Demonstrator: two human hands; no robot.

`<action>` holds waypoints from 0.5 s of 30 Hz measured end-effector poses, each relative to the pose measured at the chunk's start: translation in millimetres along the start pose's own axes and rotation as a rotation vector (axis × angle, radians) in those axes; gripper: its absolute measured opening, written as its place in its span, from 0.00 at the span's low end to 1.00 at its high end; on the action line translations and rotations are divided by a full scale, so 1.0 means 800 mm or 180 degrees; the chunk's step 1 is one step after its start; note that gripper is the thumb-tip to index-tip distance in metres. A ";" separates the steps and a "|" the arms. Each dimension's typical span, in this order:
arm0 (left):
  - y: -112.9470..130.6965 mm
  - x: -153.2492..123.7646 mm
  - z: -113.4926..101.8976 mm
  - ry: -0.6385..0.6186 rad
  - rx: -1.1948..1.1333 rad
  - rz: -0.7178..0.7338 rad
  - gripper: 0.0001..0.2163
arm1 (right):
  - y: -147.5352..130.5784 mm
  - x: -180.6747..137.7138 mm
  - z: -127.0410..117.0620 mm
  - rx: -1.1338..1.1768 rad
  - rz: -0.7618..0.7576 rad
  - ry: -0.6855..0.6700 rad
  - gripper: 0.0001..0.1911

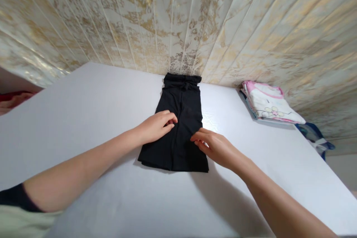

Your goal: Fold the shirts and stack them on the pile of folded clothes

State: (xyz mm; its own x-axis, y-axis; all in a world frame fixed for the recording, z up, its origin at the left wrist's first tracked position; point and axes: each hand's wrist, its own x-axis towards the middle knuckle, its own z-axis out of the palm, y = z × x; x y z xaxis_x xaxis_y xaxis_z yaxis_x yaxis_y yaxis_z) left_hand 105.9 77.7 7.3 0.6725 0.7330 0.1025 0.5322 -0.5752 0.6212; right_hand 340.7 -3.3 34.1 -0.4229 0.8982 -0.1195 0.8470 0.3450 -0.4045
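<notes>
A black garment (pixel 181 119), folded lengthwise with its waistband toward the wall, lies on the white table (pixel 97 100). My left hand (pixel 156 125) rests on its left side near the middle, fingers curled and pinching the black fabric. My right hand (pixel 214 145) is at the garment's right edge, fingers bent and gripping the cloth there. Both forearms reach in from the near side.
A stack of folded light clothes with pink trim (pixel 269 107) sits at the table's back right against the marbled wall (pixel 178 18). Blue fabric (pixel 315 137) hangs past the table's right edge. A reddish object (pixel 13 98) shows beyond the left edge.
</notes>
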 end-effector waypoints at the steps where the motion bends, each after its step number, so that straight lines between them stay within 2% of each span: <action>1: 0.010 -0.016 -0.001 -0.0074 0.0073 0.0011 0.08 | 0.000 -0.012 0.006 0.0004 -0.0027 -0.0042 0.14; 5: 0.046 -0.076 0.012 -0.0582 0.0093 0.0021 0.11 | -0.005 -0.046 0.035 0.0047 -0.0093 0.0115 0.16; 8: 0.061 -0.097 0.028 -0.0736 0.0164 -0.0107 0.15 | -0.016 -0.053 0.050 -0.0041 -0.0049 0.0246 0.18; 11: 0.071 -0.106 0.032 -0.0814 0.0212 -0.0192 0.14 | -0.030 -0.057 0.047 -0.0027 0.0028 0.0117 0.18; 15: 0.090 -0.113 0.020 -0.1069 0.0076 -0.0225 0.12 | -0.039 -0.064 0.026 0.0227 0.0036 -0.0326 0.16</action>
State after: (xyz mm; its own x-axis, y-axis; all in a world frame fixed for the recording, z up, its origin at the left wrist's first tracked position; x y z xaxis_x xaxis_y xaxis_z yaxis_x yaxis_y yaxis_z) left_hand 91.7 -35.9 30.2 0.7633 0.6130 -0.2042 0.5927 -0.5386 0.5988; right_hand 328.9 -65.7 34.2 -0.4474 0.8681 -0.2149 0.8283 0.3116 -0.4656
